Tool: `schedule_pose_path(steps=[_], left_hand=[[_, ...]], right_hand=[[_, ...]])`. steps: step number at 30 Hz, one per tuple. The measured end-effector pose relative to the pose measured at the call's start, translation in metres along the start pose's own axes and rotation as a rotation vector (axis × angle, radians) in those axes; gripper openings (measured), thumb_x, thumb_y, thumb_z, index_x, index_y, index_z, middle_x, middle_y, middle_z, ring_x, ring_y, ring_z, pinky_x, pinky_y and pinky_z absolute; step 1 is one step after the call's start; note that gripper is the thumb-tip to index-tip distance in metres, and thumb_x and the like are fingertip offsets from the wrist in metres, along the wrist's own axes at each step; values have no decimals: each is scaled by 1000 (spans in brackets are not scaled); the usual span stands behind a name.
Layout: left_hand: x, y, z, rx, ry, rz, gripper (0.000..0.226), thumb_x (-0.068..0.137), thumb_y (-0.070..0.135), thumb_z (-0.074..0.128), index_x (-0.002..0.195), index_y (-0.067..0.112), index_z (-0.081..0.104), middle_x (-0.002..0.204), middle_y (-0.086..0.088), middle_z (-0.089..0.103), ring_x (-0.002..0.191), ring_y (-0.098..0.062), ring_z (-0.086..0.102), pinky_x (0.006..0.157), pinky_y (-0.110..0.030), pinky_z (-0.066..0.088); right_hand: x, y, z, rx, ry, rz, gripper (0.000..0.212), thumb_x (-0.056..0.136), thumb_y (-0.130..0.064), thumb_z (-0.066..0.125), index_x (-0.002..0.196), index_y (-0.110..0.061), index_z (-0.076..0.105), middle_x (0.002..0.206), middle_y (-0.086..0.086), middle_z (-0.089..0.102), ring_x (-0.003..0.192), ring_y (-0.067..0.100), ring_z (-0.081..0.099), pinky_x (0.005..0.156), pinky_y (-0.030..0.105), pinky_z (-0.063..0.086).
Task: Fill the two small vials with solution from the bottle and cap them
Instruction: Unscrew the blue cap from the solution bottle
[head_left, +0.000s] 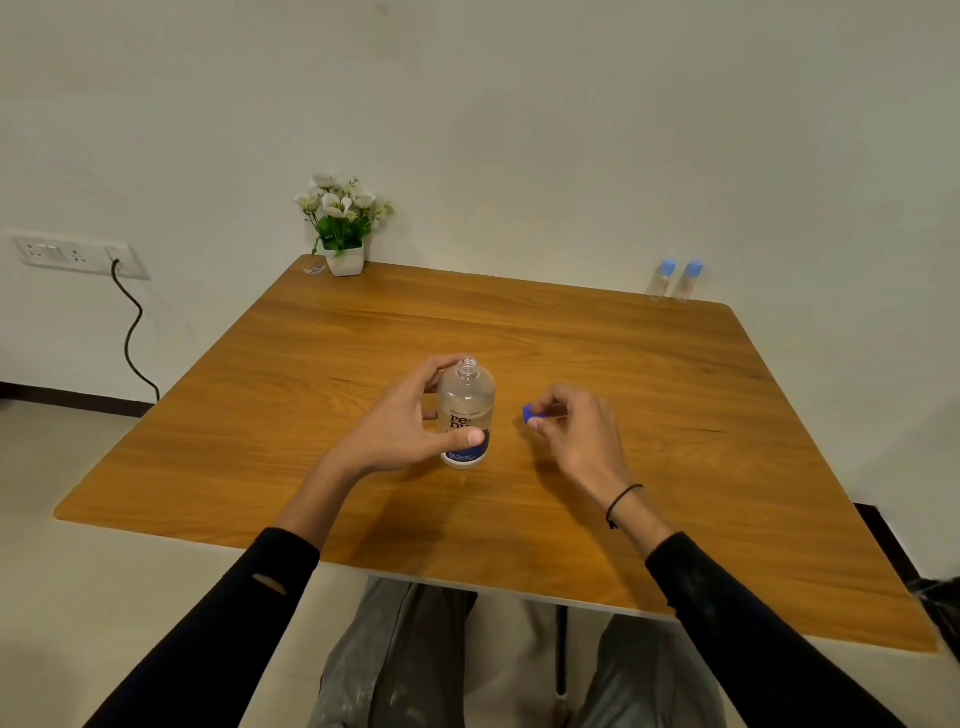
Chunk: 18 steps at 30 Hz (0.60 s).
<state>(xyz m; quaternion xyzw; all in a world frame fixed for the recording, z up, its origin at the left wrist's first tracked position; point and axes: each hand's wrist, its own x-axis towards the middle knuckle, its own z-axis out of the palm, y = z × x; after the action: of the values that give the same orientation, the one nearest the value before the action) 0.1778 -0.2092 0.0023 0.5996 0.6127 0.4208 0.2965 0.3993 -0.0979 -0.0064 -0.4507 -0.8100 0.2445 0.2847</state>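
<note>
**Inspector:** Location of the task items?

**Assistant:** The bottle (466, 413) stands upright near the middle of the bench (675, 374), neck open. The two vials (675, 280) stand side by side at the far right corner, well apart from the bottle, each with its blue top on.

**Inspector:** State of the hands?

**Assistant:** The left hand (410, 421) grips the bottle body, thumb across the label, fingers behind. The right hand (576, 426) pinches the blue cap (529, 414) at its fingertips, just beside the bottle and above the bench.

**Inspector:** Handling assessment?

**Assistant:** The bottle looks like clear, thin plastic, so it will likely give under a firm squeeze and could spurt through the open neck. Best held at mid-body, as now, with moderate pressure. Fill level is hard to read through the clear wall; I would treat it as partly full and fairly light.

**Inspector:** And the vials?

**Assistant:** Small, narrow and light by appearance, so easily tipped. Each should be steadied low on the body while its top is twisted off, and kept upright during pouring. Narrow mouths suggest a slow tilt of the bottle.

**Inspector:** Progress?

**Assistant:** Early. Bottle opened; neither vial appears filled.
</note>
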Motion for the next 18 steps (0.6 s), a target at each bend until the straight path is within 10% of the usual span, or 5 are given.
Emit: schedule_pose_path(steps=[6, 11, 18], left_hand=[[-16, 2, 2, -125, 232, 9, 81, 79, 59, 73, 151, 30, 51, 139, 8, 63, 128, -2, 60, 92, -17, 53], [-48, 21, 31, 41, 768, 228, 25, 94, 36, 67, 103, 14, 72, 88, 5, 69, 70, -5, 60, 58, -17, 46], [-45, 43, 110, -39, 605, 180, 14, 93, 19, 74, 81, 12, 71, 59, -2, 62, 49, -12, 49, 45, -30, 42]], right_hand=[[-6, 22, 19, -34, -29, 83, 28, 88, -18, 84, 88, -27, 58, 88, -10, 68, 85, 12, 66, 77, 46, 60], [-7, 29, 17, 51, -51, 67, 49, 85, -15, 87, 110, -26, 47, 101, -8, 65, 90, 11, 68, 82, 39, 62], [-14, 40, -4, 58, 29, 20, 52, 90, -19, 81, 119, -34, 40, 118, -4, 56, 91, 11, 67, 81, 35, 57]])
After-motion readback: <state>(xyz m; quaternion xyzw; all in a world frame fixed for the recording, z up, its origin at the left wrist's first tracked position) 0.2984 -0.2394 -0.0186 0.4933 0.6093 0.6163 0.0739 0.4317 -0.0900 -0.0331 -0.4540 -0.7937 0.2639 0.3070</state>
